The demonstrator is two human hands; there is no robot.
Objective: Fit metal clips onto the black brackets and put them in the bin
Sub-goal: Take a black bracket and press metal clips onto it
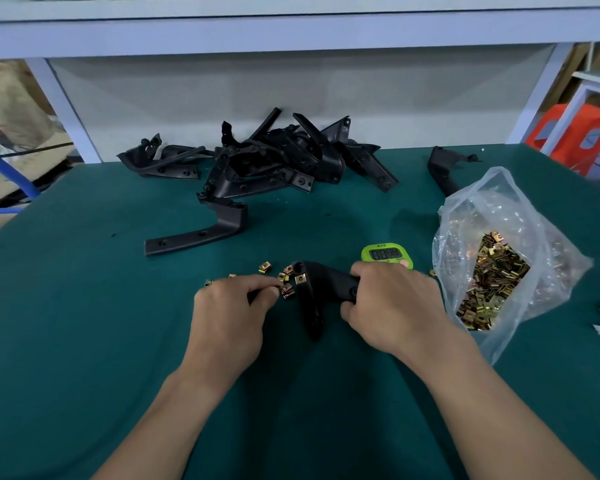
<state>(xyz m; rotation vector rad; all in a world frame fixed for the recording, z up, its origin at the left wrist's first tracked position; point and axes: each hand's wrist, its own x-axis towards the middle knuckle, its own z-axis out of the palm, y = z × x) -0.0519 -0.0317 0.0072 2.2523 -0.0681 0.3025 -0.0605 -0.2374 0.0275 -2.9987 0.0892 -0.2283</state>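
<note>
- Just in front of the green timer (pixel 387 254): black bracket (pixel 312 306), gripped by the right hand (pixel 392 306), fingers curled round one arm.
- Left of the timer: left hand (pixel 232 313), fingers curled at the loose metal clips (pixel 264 268), perhaps pinching one; cannot tell.
- Right of the timer: clear bag of clips (pixel 492 285).
- Beyond the timer: pile of brackets (pixel 274 161).

Left grip (pixel 229 313) and right grip (pixel 395 306), both curled.
</note>
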